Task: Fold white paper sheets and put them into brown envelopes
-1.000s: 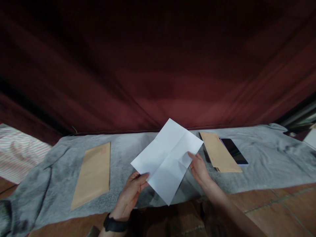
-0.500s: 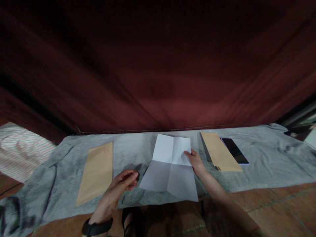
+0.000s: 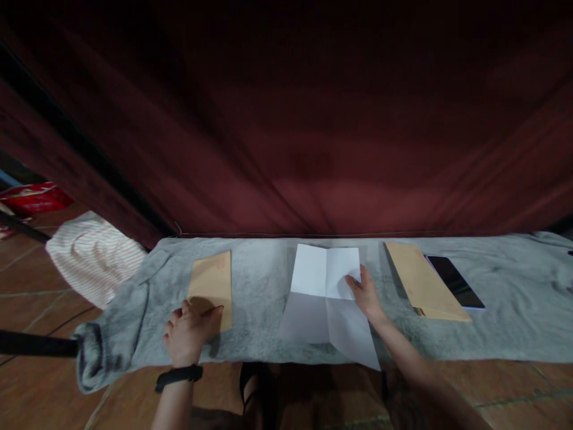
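Pinching creased paper (image 3: 308,272) by one edge in the right hand (image 3: 366,295), seemingly to spread it, and curving the left hand (image 3: 188,333) over an envelope (image 3: 215,279), cannot tell whether gripping.

Left grip (image 3: 188,331), right grip (image 3: 364,295): bare hands. Slim matte black wristband (image 3: 179,377) around left wrist; can't tell if watch or plain band. Left forearm (image 3: 173,405) and right forearm (image 3: 414,365) bare to frame edge. Black strap-like footwear (image 3: 248,375) low in view, shape lost in shadow.
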`<state>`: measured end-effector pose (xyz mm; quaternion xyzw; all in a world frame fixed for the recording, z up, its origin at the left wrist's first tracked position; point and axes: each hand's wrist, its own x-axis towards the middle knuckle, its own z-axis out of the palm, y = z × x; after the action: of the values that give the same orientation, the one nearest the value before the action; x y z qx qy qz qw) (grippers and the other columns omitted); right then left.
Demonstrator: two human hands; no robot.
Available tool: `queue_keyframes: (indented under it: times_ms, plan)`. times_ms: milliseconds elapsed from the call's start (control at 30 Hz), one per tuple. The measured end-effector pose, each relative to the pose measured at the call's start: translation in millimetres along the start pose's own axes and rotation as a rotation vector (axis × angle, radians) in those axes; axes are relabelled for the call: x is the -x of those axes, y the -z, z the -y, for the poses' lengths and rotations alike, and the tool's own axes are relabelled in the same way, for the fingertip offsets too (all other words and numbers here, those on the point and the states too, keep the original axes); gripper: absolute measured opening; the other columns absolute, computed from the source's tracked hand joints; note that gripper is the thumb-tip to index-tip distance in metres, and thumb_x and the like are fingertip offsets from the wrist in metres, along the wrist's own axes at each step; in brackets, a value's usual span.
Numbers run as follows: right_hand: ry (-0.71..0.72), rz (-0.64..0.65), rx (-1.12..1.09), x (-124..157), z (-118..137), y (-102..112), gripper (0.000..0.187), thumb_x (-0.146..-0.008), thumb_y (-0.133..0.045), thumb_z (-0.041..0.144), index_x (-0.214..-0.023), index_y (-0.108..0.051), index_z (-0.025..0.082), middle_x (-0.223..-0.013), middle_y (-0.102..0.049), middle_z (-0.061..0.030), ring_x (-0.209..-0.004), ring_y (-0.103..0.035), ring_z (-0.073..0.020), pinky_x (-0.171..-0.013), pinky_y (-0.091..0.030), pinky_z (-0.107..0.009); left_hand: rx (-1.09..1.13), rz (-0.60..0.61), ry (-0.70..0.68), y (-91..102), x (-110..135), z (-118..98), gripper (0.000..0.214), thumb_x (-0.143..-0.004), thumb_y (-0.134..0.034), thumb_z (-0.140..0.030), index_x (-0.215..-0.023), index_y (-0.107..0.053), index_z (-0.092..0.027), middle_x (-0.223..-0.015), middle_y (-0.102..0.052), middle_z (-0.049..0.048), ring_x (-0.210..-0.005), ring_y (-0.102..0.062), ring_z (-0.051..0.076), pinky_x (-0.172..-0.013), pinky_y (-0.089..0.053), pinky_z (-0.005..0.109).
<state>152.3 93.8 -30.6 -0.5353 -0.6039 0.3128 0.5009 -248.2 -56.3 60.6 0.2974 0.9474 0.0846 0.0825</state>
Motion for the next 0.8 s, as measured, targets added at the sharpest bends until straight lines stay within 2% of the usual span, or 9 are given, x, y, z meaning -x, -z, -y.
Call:
queue_keyframes:
  times_ms: [67, 167, 267, 367, 467, 533, 700, 800]
  plan:
    - [0.047, -0.011, 0.065, 4, 8, 1, 0.068, -0.09, -0.055, 0.045, -0.15, -0.035, 0.02, -0.136, -0.059, -0.0153, -0.124, -0.059, -0.0302, -0.099, -0.055, -0.048, -0.014, -0.005, 0.003, 2.3, -2, 0, 0.089, -0.076, -0.055, -0.07, -0.14, -0.042, -0.009, -0.139, -0.048, 0.03, -0.132, -0.046, 0.047, -0.1, -0.043, 0.054]
    - [0.176, -0.053, 0.383, 9, 21, 6, 0.078, -0.093, -0.053, 0.038, -0.159, -0.019, 0.015, -0.16, -0.032, -0.022, -0.146, -0.033, -0.0384, -0.112, -0.039, -0.06, -0.014, -0.009, -0.004, 6.1, -4, 0, 0.089, -0.074, -0.058, -0.07, -0.137, -0.045, -0.009, -0.133, -0.051, 0.0299, -0.129, -0.049, 0.047, -0.098, -0.044, 0.051]
    - [0.342, 0.018, 0.578, 15, 30, 9, 0.069, -0.098, -0.045, 0.03, -0.161, -0.02, 0.021, -0.168, -0.015, -0.0153, -0.152, -0.02, -0.0393, -0.116, -0.027, -0.067, -0.013, -0.021, 0.002, 8.4, -8, 2, 0.088, -0.071, -0.062, -0.069, -0.134, -0.048, -0.01, -0.129, -0.054, 0.0291, -0.125, -0.053, 0.046, -0.094, -0.046, 0.049]
    - [0.474, 0.221, 0.613, 24, 35, 6, 0.061, -0.101, -0.041, 0.028, -0.16, -0.026, 0.028, -0.167, -0.024, -0.0093, -0.152, -0.026, -0.0329, -0.12, -0.024, -0.062, -0.016, -0.01, 0.041, 8.6, -13, 5, 0.086, -0.069, -0.067, -0.066, -0.133, -0.05, -0.011, -0.128, -0.055, 0.0292, -0.124, -0.055, 0.046, -0.092, -0.048, 0.047]
    - [0.512, 0.468, 0.643, 35, 39, -1, 0.057, -0.103, -0.042, 0.035, -0.159, -0.03, 0.03, -0.163, -0.035, -0.0079, -0.149, -0.034, -0.0287, -0.122, -0.022, -0.059, -0.005, -0.006, 0.049, 8.0, -15, 7, 0.085, -0.067, -0.067, -0.065, -0.13, -0.052, -0.009, -0.127, -0.055, 0.0297, -0.123, -0.055, 0.046, -0.091, -0.048, 0.046]
    - [0.525, 0.577, 0.675, 42, 40, -4, 0.055, -0.103, -0.043, 0.039, -0.157, -0.033, 0.031, -0.162, -0.036, -0.0075, -0.149, -0.034, -0.0287, -0.122, -0.02, -0.06, 0.014, -0.025, 0.033, 7.7, -14, 6, 0.084, -0.066, -0.067, -0.064, -0.126, -0.053, -0.007, -0.126, -0.056, 0.0304, -0.122, -0.056, 0.045, -0.091, -0.048, 0.046]
    - [0.584, 0.658, 0.729, 47, 40, -4, 0.056, -0.103, -0.047, 0.041, -0.156, -0.037, 0.028, -0.164, -0.031, -0.0113, -0.15, -0.031, -0.0297, -0.122, -0.017, -0.062, 0.084, -0.099, 0.095, 6.6, -19, 7, 0.08, -0.061, -0.071, -0.06, -0.118, -0.052, -0.007, -0.127, -0.056, 0.0334, -0.122, -0.053, 0.051, -0.091, -0.046, 0.055]
    - [0.592, 0.657, 0.731, 45, 40, -2, 0.058, -0.102, -0.049, 0.041, -0.157, -0.036, 0.029, -0.164, -0.031, -0.0122, -0.15, -0.031, -0.0298, -0.122, -0.018, -0.062, 0.21, -0.09, 0.082, 6.8, -28, 14, 0.061, -0.057, -0.075, -0.053, -0.099, -0.054, -0.013, -0.113, -0.064, 0.0281, -0.118, -0.053, 0.056, -0.087, -0.043, 0.061]
